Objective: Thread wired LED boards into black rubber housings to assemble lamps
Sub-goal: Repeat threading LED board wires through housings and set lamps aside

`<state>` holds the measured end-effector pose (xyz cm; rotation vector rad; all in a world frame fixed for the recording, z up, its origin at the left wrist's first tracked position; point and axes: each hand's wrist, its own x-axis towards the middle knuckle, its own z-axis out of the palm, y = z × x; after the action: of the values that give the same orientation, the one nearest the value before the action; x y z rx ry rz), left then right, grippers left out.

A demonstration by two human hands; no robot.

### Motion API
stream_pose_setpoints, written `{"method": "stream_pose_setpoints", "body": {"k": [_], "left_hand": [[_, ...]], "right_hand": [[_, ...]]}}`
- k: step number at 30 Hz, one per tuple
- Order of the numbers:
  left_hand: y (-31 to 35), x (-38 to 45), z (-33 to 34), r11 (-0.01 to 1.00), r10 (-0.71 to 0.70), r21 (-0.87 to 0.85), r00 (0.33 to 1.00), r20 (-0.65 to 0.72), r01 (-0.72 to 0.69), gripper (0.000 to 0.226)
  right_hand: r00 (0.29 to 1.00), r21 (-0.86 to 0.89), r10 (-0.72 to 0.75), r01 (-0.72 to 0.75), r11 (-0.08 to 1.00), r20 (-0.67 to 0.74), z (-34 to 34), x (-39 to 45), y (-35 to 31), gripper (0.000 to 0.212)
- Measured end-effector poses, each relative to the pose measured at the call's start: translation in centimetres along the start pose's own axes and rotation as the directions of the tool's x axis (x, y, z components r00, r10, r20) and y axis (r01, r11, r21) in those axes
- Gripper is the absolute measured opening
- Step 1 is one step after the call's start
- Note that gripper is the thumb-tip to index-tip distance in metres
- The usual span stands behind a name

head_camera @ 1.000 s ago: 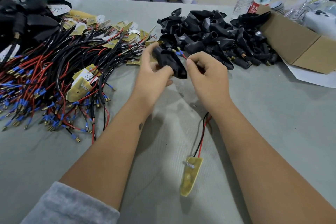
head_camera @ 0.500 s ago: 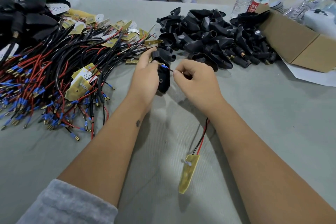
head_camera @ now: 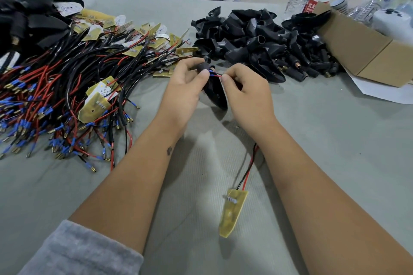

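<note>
My left hand (head_camera: 185, 87) grips housing (head_camera: 215, 94), now turned neck-up. Right hand (head_camera: 245, 89) pinches wire tips (head_camera: 215, 75) at neck; threading starting. Board (head_camera: 233, 212) dangles below right wrist.

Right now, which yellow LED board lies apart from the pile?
The yellow wedge-shaped LED board lying alone between the forearms, its red and black wires running up under the right wrist.

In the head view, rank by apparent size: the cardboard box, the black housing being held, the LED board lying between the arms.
1. cardboard box, largest, though cropped.
2 and 3. LED board and black housing look alike; the housing is partly hidden by hands and the board lies nearer the camera, so unranked.
</note>
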<state>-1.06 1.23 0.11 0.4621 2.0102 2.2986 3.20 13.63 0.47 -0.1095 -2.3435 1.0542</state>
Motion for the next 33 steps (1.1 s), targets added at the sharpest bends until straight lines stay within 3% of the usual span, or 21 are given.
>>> {"method": "stream_pose_setpoints", "body": {"k": [5, 11, 17, 23, 33], "left_hand": [[0.0, 0.1, -0.3, 0.997, 0.016, -0.07, 1.0, 0.0, -0.016, 0.028], [0.5, 0.0, -0.4, 0.986, -0.019, -0.164, 1.0, 0.006, 0.02, 0.034], [1.1, -0.2, -0.4, 0.968, -0.11, -0.223, 0.994, 0.021, 0.112, 0.037], [1.0, -0.2, -0.3, 0.973, -0.062, -0.217, 0.995, 0.079, 0.078, 0.031], [0.1, -0.2, 0.1, 0.996, -0.058, -0.057, 0.994, 0.093, 0.064, 0.02]], "right_hand": [[0.992, 0.261, -0.021, -0.012, 0.965, 0.122, -0.1, 0.1, -0.6, 0.013], [0.982, 0.238, 0.019, -0.065, 0.969, 0.19, -0.2, 0.1, -0.3, 0.014], [0.992, 0.239, 0.095, -0.112, 0.965, 0.082, 0.0, 0.2, -0.2, 0.008], [0.986, 0.296, 0.162, -0.144, 0.944, -0.037, -0.1, 0.3, -0.5, 0.015], [0.992, 0.355, 0.126, -0.122, 0.927, 0.013, 0.0, 0.2, -1.0, 0.019]]}}
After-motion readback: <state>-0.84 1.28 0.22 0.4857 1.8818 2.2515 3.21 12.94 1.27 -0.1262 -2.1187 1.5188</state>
